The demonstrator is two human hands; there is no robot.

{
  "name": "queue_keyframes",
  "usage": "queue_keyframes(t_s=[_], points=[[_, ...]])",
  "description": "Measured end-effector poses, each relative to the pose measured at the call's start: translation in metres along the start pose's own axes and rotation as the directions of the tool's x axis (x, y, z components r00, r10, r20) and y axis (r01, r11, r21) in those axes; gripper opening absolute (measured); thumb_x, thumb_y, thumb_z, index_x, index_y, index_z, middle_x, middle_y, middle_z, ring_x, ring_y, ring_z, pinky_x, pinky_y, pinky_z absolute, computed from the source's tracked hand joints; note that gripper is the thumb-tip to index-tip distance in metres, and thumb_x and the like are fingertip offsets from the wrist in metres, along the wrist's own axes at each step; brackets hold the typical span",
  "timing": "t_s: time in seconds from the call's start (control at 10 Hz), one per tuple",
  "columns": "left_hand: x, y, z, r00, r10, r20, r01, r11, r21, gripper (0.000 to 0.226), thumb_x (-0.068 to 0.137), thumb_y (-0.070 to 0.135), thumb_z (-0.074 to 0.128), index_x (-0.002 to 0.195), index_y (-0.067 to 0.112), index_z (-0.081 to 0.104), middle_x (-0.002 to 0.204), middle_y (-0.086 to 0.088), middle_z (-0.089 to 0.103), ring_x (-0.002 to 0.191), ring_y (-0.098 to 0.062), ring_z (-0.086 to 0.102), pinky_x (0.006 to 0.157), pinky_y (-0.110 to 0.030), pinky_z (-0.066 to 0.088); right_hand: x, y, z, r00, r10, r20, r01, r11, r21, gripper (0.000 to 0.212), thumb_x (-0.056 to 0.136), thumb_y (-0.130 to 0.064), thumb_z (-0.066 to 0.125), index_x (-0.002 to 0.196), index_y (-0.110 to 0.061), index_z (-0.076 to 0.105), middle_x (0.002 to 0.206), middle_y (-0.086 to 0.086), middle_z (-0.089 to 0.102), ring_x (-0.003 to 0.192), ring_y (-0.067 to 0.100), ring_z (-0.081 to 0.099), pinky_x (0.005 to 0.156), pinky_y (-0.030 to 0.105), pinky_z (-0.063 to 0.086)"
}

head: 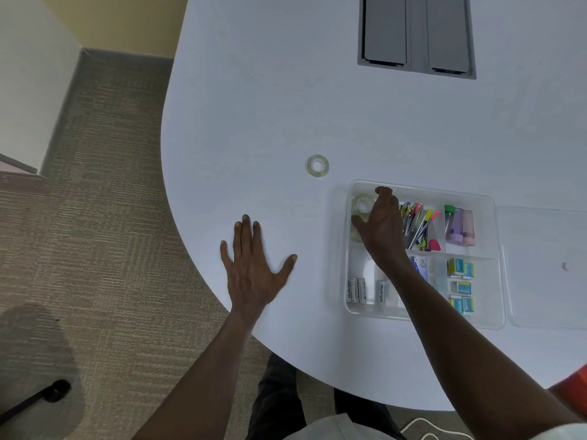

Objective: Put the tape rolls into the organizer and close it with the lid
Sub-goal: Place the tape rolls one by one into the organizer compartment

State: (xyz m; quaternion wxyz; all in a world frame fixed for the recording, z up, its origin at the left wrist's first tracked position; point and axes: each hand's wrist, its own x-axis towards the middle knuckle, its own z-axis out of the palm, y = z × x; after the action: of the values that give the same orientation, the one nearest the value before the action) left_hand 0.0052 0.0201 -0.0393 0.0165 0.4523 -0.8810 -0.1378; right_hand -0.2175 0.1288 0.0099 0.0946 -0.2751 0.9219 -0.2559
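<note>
A clear plastic organizer (422, 187) sits on the white table, divided into compartments. My right hand (382, 225) reaches into its far-left compartment, fingers curled around a clear tape roll (361, 203); another roll (356, 235) lies partly hidden under the thumb. A third clear tape roll (317, 166) lies flat on the table, just beyond the organizer's far-left corner. My left hand (254, 268) rests flat on the table to the left, fingers spread and holding nothing. The transparent lid (546, 268) lies flat on the table right of the organizer.
The organizer also holds batteries (357, 291), pens and clips (419, 227), small tubes (460, 225) and staple boxes (460, 285). A grey cable hatch (416, 36) is set into the table at the back. The table's curved edge runs left of my hands, with carpet below.
</note>
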Motion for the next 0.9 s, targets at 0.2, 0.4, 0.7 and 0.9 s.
queue_keyframes(t_s=[0.2,0.4,0.7,0.9], points=[[0.001,0.000,0.000,1.000,0.000,0.001,0.000,1.000,-0.012,0.101,0.085,0.081,0.040,0.156,0.011,0.026,0.169,-0.006,0.010,0.157,-0.019,0.012,0.124,-0.052,0.014,0.003,-0.014,-0.017,0.990,0.025,-0.139,-0.022,0.999,0.026,0.049,0.081,-0.020,0.063,0.125,-0.008,0.044,0.118,0.012,0.052,0.106,0.027,0.052,0.087,0.036,0.044],[0.001,0.000,0.001,1.000,0.001,0.002,-0.001,1.000,-0.007,0.101,0.085,0.082,0.040,0.156,0.011,0.026,0.169,-0.006,0.010,0.157,-0.019,0.011,0.125,-0.053,0.014,0.033,-0.042,-0.018,0.964,-0.175,-0.202,0.187,0.981,0.043,0.031,0.083,-0.011,0.059,0.113,-0.004,0.055,0.108,0.012,0.059,0.101,0.028,0.056,0.087,0.033,0.044],[0.001,0.000,0.001,1.000,-0.003,-0.002,0.003,1.000,0.002,0.101,0.085,0.081,0.040,0.156,0.012,0.027,0.169,-0.006,0.011,0.157,-0.019,0.012,0.124,-0.052,0.015,0.076,-0.065,0.024,0.894,-0.354,0.275,0.409,0.895,-0.177,0.057,0.080,0.004,0.050,0.136,-0.003,0.042,0.140,0.018,0.044,0.118,0.040,0.046,0.090,0.049,0.050],[0.001,0.000,0.001,1.000,-0.007,-0.004,0.007,1.000,-0.010,0.100,0.084,0.081,0.040,0.156,0.012,0.026,0.169,-0.006,0.011,0.157,-0.019,0.011,0.124,-0.052,0.014,0.082,-0.068,0.047,0.828,-0.320,0.460,0.489,0.814,-0.313,0.057,0.091,0.006,0.037,0.146,-0.007,0.030,0.155,0.021,0.021,0.130,0.046,0.033,0.099,0.052,0.044]])
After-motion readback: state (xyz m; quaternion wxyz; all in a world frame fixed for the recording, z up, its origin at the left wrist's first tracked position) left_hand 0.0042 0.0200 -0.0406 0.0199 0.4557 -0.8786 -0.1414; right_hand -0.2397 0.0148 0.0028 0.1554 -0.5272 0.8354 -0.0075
